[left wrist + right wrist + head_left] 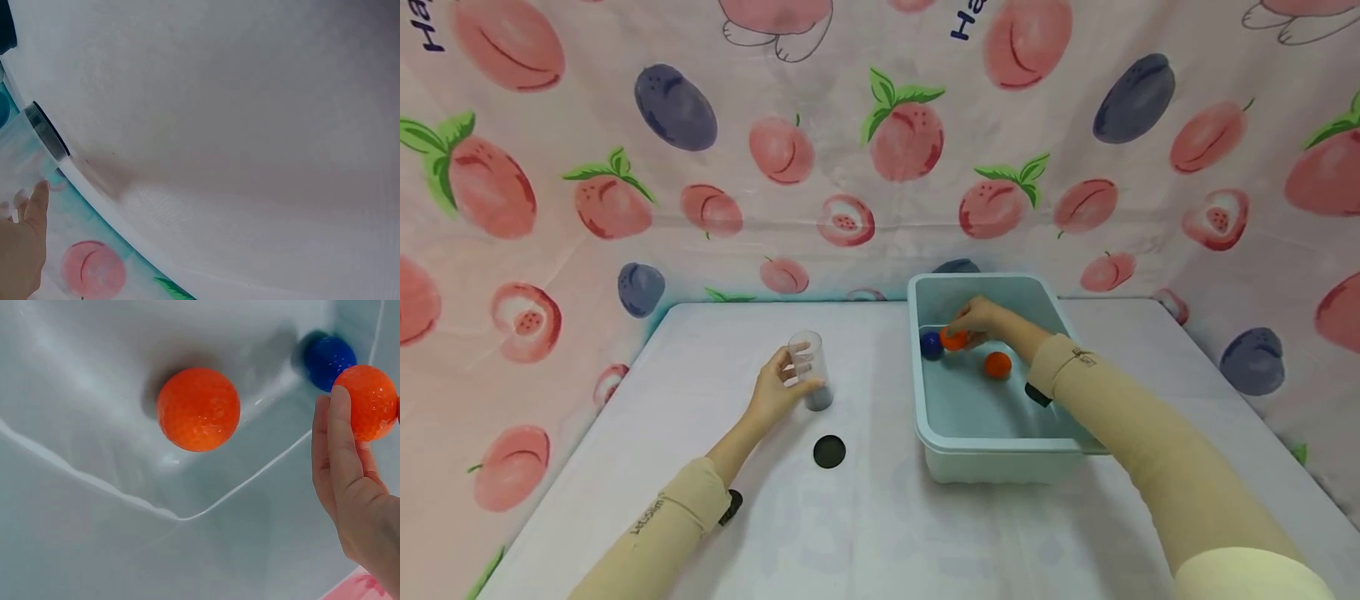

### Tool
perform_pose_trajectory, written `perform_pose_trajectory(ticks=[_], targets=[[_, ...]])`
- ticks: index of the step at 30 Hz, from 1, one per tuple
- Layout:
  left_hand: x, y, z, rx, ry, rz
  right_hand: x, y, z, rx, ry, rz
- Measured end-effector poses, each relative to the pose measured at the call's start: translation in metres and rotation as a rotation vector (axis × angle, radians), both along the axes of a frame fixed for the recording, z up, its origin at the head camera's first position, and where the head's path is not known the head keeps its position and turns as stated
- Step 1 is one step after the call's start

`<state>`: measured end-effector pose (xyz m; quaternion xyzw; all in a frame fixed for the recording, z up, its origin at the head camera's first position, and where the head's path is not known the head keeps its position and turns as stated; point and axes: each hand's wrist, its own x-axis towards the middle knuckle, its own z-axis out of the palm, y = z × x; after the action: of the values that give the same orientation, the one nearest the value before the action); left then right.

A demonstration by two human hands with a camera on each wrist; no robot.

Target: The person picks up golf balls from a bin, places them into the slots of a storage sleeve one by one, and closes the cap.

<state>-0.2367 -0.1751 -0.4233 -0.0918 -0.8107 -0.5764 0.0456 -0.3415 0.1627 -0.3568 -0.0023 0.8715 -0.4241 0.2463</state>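
A white bench (880, 533) carries a pale blue-green tub (1000, 444) to the right of a clear cup. The right hand (981, 319) reaches into the tub, its fingers and thumb pinching an orange ball; the left hand (775, 393) is wrapped around the cup's side. The clear cup (815, 367), open end up, looks thin-walled, light and rather slick, probably stiff plastic; its middle or lower wall should give a good hold. Near it lies a flat black disc (830, 452). The held orange ball (369, 403) seems hard, light and glossy, likely to roll, so gripping across its widest part makes sense. A second orange ball (199, 409) and a blue ball (326, 362) are in the tub too.

The right wrist view shows the balls' dimpled shine, too small overhead; only the left wrist view shows the cup's dark-edged base side-on. Neither settles whether that base touches the bench.
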Motion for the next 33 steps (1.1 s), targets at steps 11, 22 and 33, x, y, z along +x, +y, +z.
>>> perform_pose_trajectory(ticks=[11,22,33], targets=[[-0.003,0.002,0.007,0.0,0.008,0.004,0.024,-0.003,0.029,0.037,-0.01,-0.005],[-0.001,0.006,0.017,0.022,-0.011,0.045,0.034,-0.002,0.051,-0.102,-0.012,-0.019],[-0.005,0.023,0.025,-0.019,0.024,0.04,0.044,0.001,0.058,-0.214,-0.011,-0.036]])
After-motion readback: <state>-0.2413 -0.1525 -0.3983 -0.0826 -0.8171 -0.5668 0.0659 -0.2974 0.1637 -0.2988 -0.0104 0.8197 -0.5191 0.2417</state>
